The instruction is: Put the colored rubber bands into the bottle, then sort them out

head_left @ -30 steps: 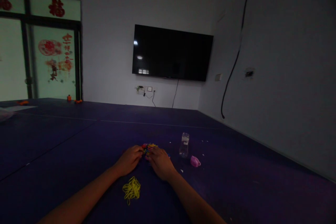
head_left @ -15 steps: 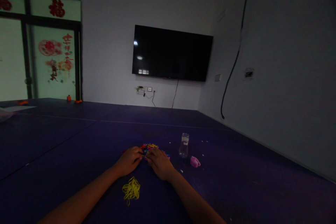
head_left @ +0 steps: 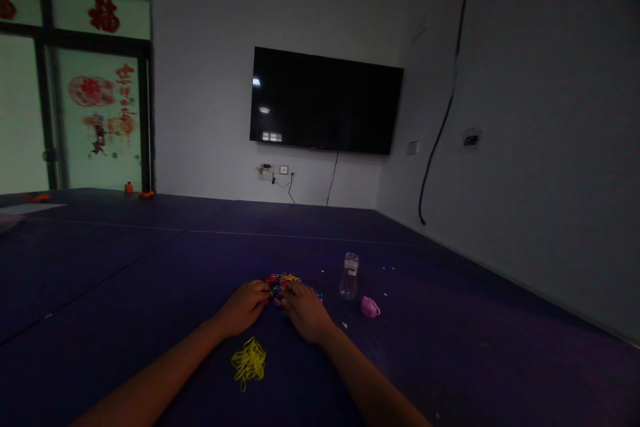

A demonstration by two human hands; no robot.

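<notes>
A heap of mixed-colour rubber bands (head_left: 287, 277) lies on the dark purple table, partly hidden under my fingers. My left hand (head_left: 246, 307) is at the heap's left side, its fingers curled and closed on rubber bands at the tips. From the right, my right hand (head_left: 306, 312) reaches over the heap, fingers bent down and closed among the bands; the fingertips are partly hidden. Closer to me, between my forearms, a loose pile of yellow rubber bands (head_left: 249, 361) rests apart from the heap.
To the right stand a clear bottle (head_left: 349, 277), upright without a lid, and a pink cap (head_left: 370, 307) with a loop. White scraps are scattered around them. Orange objects (head_left: 146, 195) sit at the table's far left. A black cable (head_left: 440, 133) hangs along the right wall.
My fingers have parted slightly over the heap, showing more of the bands between them. The whole view has shifted a little; bottle, cap and yellow pile stay put.
</notes>
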